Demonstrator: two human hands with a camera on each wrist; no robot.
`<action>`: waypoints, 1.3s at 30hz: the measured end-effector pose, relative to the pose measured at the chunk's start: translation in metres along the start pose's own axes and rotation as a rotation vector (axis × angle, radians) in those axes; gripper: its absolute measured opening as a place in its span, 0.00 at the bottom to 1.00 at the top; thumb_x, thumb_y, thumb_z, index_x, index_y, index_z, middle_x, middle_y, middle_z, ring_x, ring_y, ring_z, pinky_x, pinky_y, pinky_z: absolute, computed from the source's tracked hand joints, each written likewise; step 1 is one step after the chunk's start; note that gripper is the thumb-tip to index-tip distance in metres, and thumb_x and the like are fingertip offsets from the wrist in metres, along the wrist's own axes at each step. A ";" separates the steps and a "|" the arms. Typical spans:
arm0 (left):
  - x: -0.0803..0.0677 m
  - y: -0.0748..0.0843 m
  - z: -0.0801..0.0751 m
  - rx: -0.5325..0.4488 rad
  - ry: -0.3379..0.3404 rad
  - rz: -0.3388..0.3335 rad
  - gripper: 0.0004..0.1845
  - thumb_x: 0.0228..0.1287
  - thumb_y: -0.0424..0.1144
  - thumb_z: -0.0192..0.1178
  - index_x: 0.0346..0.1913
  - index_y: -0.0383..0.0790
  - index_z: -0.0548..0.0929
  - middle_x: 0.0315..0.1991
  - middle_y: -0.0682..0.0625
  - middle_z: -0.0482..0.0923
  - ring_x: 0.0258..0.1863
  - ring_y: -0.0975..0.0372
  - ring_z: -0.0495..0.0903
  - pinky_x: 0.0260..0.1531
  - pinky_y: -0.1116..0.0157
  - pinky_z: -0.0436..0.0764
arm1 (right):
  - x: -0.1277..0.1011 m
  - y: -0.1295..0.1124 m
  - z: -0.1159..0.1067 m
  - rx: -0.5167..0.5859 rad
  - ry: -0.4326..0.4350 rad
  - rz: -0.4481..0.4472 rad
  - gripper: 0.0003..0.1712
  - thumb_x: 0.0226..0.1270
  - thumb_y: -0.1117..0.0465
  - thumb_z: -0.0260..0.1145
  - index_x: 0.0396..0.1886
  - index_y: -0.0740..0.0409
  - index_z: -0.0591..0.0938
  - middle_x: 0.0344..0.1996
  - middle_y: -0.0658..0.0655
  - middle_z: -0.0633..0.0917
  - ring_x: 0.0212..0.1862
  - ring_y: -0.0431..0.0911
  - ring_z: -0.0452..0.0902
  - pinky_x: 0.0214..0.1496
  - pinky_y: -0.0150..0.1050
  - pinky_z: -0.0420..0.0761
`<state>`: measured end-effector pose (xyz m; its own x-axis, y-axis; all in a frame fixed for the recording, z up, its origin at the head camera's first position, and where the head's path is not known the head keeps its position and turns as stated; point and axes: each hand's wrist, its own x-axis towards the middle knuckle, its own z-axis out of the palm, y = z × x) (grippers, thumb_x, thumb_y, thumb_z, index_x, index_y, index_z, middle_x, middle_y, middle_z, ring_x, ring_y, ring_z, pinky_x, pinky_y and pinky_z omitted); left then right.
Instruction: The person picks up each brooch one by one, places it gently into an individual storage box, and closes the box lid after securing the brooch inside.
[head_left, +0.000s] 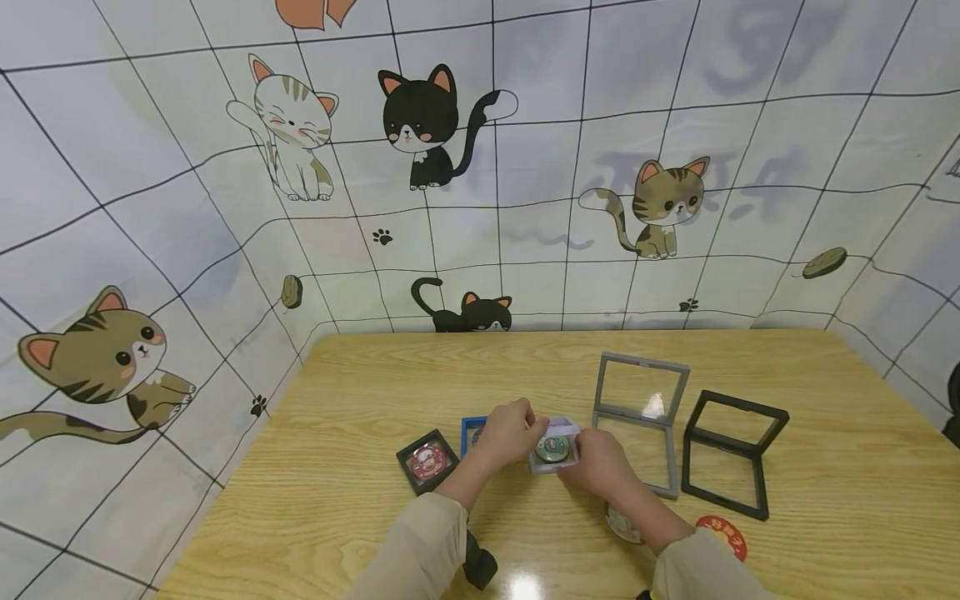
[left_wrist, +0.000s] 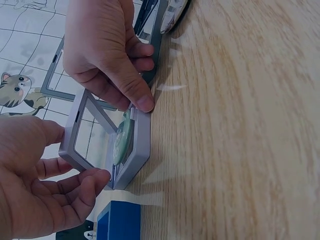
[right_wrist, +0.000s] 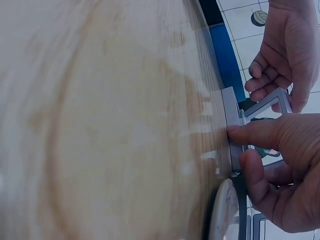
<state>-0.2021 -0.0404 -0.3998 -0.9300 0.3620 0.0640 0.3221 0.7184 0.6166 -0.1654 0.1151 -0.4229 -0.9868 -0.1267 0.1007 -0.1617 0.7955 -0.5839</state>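
A small lilac display frame (head_left: 545, 468) stands partly opened between my hands, hinged like a case. Inside its base lies a round green badge (head_left: 552, 448), also seen edge-on as the green badge (left_wrist: 122, 140) in the left wrist view. My left hand (head_left: 512, 433) pinches the raised lid between thumb and fingers. At the opposite side, my right hand (head_left: 600, 462) holds the base, its thumb on the rim in the right wrist view. Just left of the lilac frame is a blue frame (head_left: 467, 423), partly covered by my left hand.
A black frame (head_left: 406, 467) with a red badge lies left. On the right, a grey frame (head_left: 671, 458) and a black frame (head_left: 762, 492) stand unfolded. A pale badge (head_left: 622, 527) sits under my right forearm, a red badge (head_left: 723, 536) farther right. Cat-printed cloth walls surround the table.
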 end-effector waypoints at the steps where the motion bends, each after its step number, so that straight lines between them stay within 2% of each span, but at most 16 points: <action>1: 0.000 0.000 0.000 0.003 -0.006 -0.003 0.12 0.63 0.45 0.53 0.28 0.39 0.72 0.16 0.54 0.67 0.13 0.67 0.62 0.12 0.72 0.62 | 0.000 0.000 0.000 0.006 -0.001 0.004 0.12 0.36 0.66 0.74 0.19 0.64 0.77 0.13 0.50 0.73 0.18 0.42 0.64 0.20 0.35 0.65; 5: -0.001 0.001 0.000 0.017 -0.032 -0.015 0.12 0.63 0.44 0.54 0.29 0.38 0.72 0.17 0.54 0.69 0.14 0.67 0.64 0.12 0.72 0.63 | 0.000 0.001 0.000 0.032 0.004 0.021 0.13 0.36 0.66 0.74 0.19 0.65 0.77 0.13 0.50 0.71 0.17 0.41 0.62 0.19 0.33 0.62; 11: -0.004 0.002 0.004 0.096 -0.088 0.010 0.12 0.60 0.43 0.58 0.27 0.39 0.72 0.17 0.54 0.68 0.14 0.67 0.63 0.13 0.72 0.62 | 0.000 0.001 0.000 0.040 0.010 0.033 0.16 0.36 0.68 0.74 0.25 0.69 0.78 0.17 0.53 0.76 0.20 0.42 0.68 0.20 0.34 0.68; 16: -0.005 0.003 0.008 0.124 -0.106 -0.004 0.12 0.59 0.43 0.60 0.30 0.36 0.73 0.18 0.53 0.69 0.15 0.66 0.66 0.13 0.72 0.64 | 0.000 0.001 0.000 0.062 -0.007 0.052 0.14 0.38 0.69 0.74 0.26 0.69 0.78 0.17 0.54 0.77 0.16 0.41 0.70 0.17 0.33 0.71; 22: -0.004 0.006 0.012 0.212 -0.083 -0.034 0.19 0.54 0.45 0.63 0.38 0.33 0.75 0.23 0.49 0.75 0.17 0.65 0.70 0.15 0.70 0.68 | -0.001 -0.001 0.000 0.073 -0.012 0.062 0.13 0.39 0.69 0.73 0.24 0.68 0.78 0.16 0.53 0.77 0.13 0.40 0.69 0.15 0.32 0.70; 28: -0.003 0.006 0.017 0.310 -0.043 -0.042 0.26 0.52 0.50 0.64 0.43 0.30 0.76 0.23 0.47 0.78 0.17 0.64 0.72 0.16 0.69 0.70 | 0.001 0.003 0.002 0.059 0.012 0.002 0.12 0.37 0.67 0.74 0.21 0.66 0.78 0.15 0.52 0.76 0.14 0.42 0.68 0.17 0.34 0.69; 30: -0.003 0.006 0.018 0.315 -0.032 -0.051 0.26 0.52 0.51 0.64 0.42 0.29 0.76 0.22 0.46 0.77 0.16 0.64 0.72 0.15 0.69 0.70 | 0.003 0.009 0.005 0.051 0.034 -0.047 0.12 0.36 0.67 0.74 0.20 0.65 0.78 0.14 0.52 0.75 0.14 0.41 0.67 0.17 0.34 0.68; 33: -0.003 0.007 0.019 0.305 -0.025 -0.071 0.26 0.51 0.51 0.65 0.40 0.29 0.75 0.19 0.47 0.74 0.14 0.64 0.70 0.13 0.70 0.69 | 0.004 0.012 0.006 0.036 0.046 -0.077 0.12 0.36 0.65 0.74 0.19 0.64 0.77 0.13 0.51 0.75 0.15 0.41 0.66 0.18 0.34 0.67; 36: -0.002 0.007 0.020 0.299 -0.025 -0.080 0.24 0.50 0.52 0.65 0.36 0.31 0.76 0.18 0.49 0.72 0.14 0.65 0.67 0.12 0.70 0.66 | 0.003 0.009 0.004 0.031 0.043 -0.060 0.12 0.36 0.65 0.74 0.18 0.64 0.77 0.13 0.51 0.74 0.16 0.42 0.66 0.18 0.35 0.66; 39: -0.001 0.007 0.020 0.320 -0.022 -0.075 0.22 0.50 0.52 0.65 0.31 0.34 0.77 0.17 0.52 0.71 0.14 0.65 0.66 0.12 0.71 0.65 | 0.002 0.002 0.001 0.029 0.021 -0.004 0.12 0.36 0.66 0.74 0.18 0.64 0.77 0.13 0.52 0.75 0.17 0.42 0.67 0.18 0.35 0.67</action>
<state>-0.1950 -0.0238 -0.4116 -0.9503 0.3112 0.0083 0.2952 0.8925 0.3412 -0.1677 0.1165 -0.4245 -0.9859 -0.1174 0.1194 -0.1660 0.7777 -0.6063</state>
